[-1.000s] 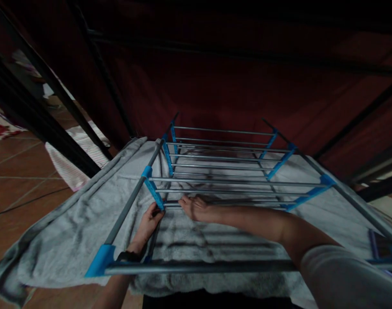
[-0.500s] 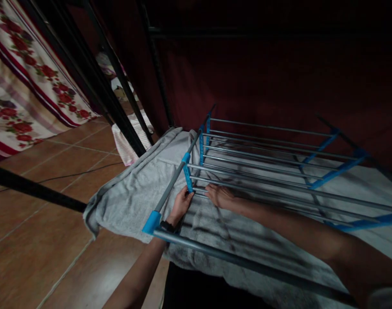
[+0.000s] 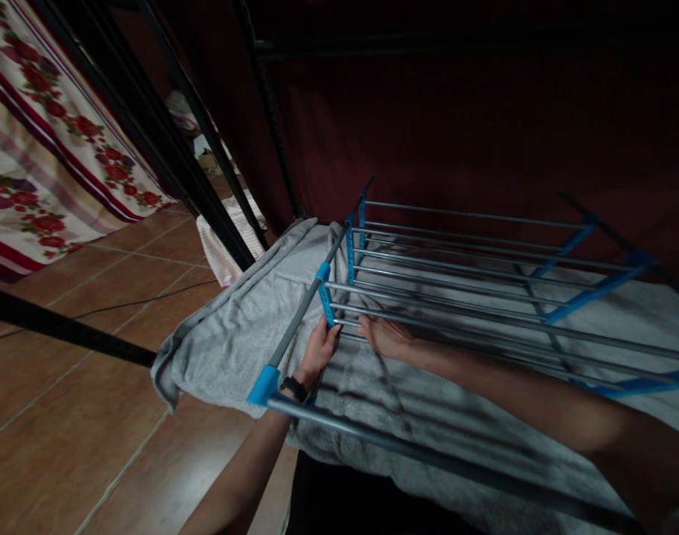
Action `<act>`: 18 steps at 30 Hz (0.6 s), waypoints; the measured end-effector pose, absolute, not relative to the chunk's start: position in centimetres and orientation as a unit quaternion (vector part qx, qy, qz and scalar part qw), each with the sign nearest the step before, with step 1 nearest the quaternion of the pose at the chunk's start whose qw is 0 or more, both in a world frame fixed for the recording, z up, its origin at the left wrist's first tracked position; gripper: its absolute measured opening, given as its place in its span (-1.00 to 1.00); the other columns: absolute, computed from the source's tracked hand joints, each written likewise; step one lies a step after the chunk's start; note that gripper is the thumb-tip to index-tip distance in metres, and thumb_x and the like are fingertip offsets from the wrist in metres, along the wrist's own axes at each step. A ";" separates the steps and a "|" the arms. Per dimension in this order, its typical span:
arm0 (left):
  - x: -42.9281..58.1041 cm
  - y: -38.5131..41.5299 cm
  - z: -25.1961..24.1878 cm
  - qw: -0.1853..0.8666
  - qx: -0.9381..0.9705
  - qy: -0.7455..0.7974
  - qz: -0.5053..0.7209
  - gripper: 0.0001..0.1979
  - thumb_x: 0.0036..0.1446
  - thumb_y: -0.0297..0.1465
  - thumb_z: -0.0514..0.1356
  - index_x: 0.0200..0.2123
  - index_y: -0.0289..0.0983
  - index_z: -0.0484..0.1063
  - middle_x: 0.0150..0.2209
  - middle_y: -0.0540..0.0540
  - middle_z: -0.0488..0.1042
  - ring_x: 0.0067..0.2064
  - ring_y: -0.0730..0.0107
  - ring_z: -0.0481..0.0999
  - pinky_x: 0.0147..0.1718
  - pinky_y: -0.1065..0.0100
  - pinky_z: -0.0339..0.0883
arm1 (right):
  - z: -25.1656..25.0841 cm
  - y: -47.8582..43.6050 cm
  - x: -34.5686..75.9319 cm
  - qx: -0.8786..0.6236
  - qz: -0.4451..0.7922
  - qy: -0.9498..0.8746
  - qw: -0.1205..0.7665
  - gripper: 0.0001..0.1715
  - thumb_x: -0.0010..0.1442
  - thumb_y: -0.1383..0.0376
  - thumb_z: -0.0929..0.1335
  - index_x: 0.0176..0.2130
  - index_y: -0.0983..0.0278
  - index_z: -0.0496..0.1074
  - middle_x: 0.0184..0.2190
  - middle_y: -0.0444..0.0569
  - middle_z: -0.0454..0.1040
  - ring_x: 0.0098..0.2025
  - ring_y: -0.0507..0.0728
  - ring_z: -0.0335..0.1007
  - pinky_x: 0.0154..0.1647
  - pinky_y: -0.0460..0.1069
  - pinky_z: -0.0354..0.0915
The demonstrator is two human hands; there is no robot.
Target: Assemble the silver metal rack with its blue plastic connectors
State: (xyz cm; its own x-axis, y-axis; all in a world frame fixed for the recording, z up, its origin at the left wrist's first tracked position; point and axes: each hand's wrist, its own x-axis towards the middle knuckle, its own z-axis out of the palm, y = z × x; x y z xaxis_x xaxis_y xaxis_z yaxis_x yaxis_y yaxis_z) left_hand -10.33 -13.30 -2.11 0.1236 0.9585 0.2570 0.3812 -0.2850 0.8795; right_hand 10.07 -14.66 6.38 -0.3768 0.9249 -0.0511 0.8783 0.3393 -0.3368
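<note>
A rack of grey metal tubes and blue plastic brackets lies on a grey blanket (image 3: 222,342). My left hand (image 3: 319,348), with a dark band on its wrist, is closed around the lower end of the near blue bracket (image 3: 325,297). Just to its right, my right hand (image 3: 387,336) grips a thin metal tube (image 3: 348,323) close to where it meets that bracket. Its fingertips are partly hidden. A thick grey tube (image 3: 373,437) with a blue corner joint (image 3: 264,385) crosses over my left wrist.
Black metal posts (image 3: 206,193) of a frame stand at the left, with a dark bar (image 3: 66,327) lower down. Behind the rack hangs a dark red cloth (image 3: 456,134). A floral curtain (image 3: 55,148) and a cable (image 3: 144,299) on the tiled floor (image 3: 122,371) are at left.
The view has shifted slightly. Both hands keep their places at the bracket and tube, with the left fingers a little higher along the bracket.
</note>
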 end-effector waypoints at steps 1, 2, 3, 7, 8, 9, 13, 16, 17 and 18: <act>-10.3 -13.3 -2.1 0.327 0.675 0.500 0.433 -0.56 0.30 -0.20 0.09 0.15 -0.30 0.31 -0.02 -0.20 0.54 -0.01 0.16 0.52 0.04 0.20 0.38 | 6.5 -14.7 10.1 -0.550 0.146 -0.820 0.061 -0.61 0.45 0.11 0.17 -0.06 0.25 0.45 -0.20 0.08 0.62 -0.19 0.24 0.56 -0.23 0.02 0.33; -10.3 -13.3 -2.2 0.322 0.677 0.502 0.430 -0.56 0.30 -0.21 0.08 0.16 -0.30 0.31 -0.03 -0.20 0.54 -0.02 0.16 0.53 0.03 0.19 0.38 | 6.6 -14.6 10.0 -0.545 0.134 -0.826 0.040 -0.61 0.46 0.11 0.15 -0.04 0.25 0.44 -0.18 0.08 0.62 -0.17 0.24 0.57 -0.22 0.02 0.33; -10.4 -13.2 -2.2 0.317 0.680 0.505 0.427 -0.57 0.31 -0.21 0.08 0.15 -0.30 0.31 -0.04 -0.20 0.55 -0.03 0.16 0.53 0.03 0.19 0.38 | 6.7 -14.6 10.0 -0.541 0.125 -0.831 0.019 -0.60 0.46 0.11 0.14 -0.01 0.25 0.42 -0.15 0.09 0.61 -0.15 0.24 0.57 -0.22 0.02 0.34; -10.7 -13.1 -2.3 0.295 0.694 0.514 0.409 -0.61 0.32 -0.20 0.07 0.11 -0.29 0.33 -0.10 -0.19 0.56 -0.07 0.17 0.55 -0.02 0.19 0.41 | 7.1 -14.4 9.9 -0.542 0.134 -0.830 -0.016 -0.58 0.46 0.08 0.13 0.01 0.24 0.39 -0.07 0.10 0.60 -0.08 0.27 0.56 -0.19 0.04 0.36; -10.8 -13.1 -2.3 0.290 0.698 0.517 0.402 -0.61 0.32 -0.20 0.07 0.10 -0.28 0.33 -0.13 -0.18 0.56 -0.09 0.17 0.55 -0.04 0.19 0.41 | 7.2 -14.4 9.8 -0.542 0.133 -0.830 -0.015 -0.58 0.46 0.08 0.13 0.01 0.24 0.39 -0.06 0.11 0.60 -0.07 0.27 0.56 -0.18 0.04 0.36; -10.8 -13.1 -2.3 0.285 0.701 0.520 0.396 -0.62 0.33 -0.20 0.07 0.10 -0.28 0.33 -0.14 -0.18 0.56 -0.11 0.17 0.55 -0.06 0.19 0.41 | 7.2 -14.4 9.8 -0.542 0.131 -0.830 -0.013 -0.58 0.46 0.09 0.12 0.02 0.25 0.39 -0.07 0.11 0.60 -0.07 0.27 0.56 -0.18 0.04 0.36; -11.0 -13.1 -2.1 0.269 0.709 0.531 0.378 -0.64 0.34 -0.20 0.05 0.08 -0.27 0.34 -0.15 -0.19 0.57 -0.11 0.13 0.56 -0.09 0.18 0.42 | 7.4 -14.4 9.8 -0.541 0.128 -0.831 -0.012 -0.57 0.46 0.10 0.13 0.03 0.27 0.41 -0.11 0.12 0.61 -0.09 0.26 0.57 -0.18 0.03 0.35; -11.0 -13.1 -2.0 0.271 0.715 0.532 0.365 -0.66 0.34 -0.19 0.05 0.03 -0.28 0.35 -0.15 -0.22 0.58 -0.10 0.10 0.57 -0.09 0.16 0.42 | 7.5 -14.2 9.9 -0.538 0.137 -0.832 -0.011 -0.56 0.45 0.09 0.15 -0.01 0.28 0.44 -0.13 0.14 0.61 -0.06 0.25 0.56 -0.12 0.02 0.33; -11.1 -13.1 -1.9 0.272 0.715 0.532 0.363 -0.66 0.34 -0.19 0.05 0.02 -0.28 0.36 -0.16 -0.22 0.58 -0.10 0.10 0.57 -0.09 0.16 0.42 | 7.5 -14.2 9.9 -0.536 0.138 -0.833 -0.008 -0.56 0.45 0.08 0.15 -0.01 0.29 0.44 -0.13 0.14 0.61 -0.04 0.26 0.55 -0.10 0.02 0.32; -11.1 -13.1 -1.9 0.273 0.716 0.532 0.361 -0.67 0.33 -0.19 0.05 0.00 -0.28 0.36 -0.16 -0.21 0.58 -0.10 0.10 0.58 -0.10 0.17 0.42 | 7.6 -14.1 9.9 -0.534 0.140 -0.834 -0.004 -0.55 0.45 0.08 0.16 0.00 0.30 0.44 -0.13 0.15 0.60 -0.03 0.26 0.54 -0.07 0.01 0.31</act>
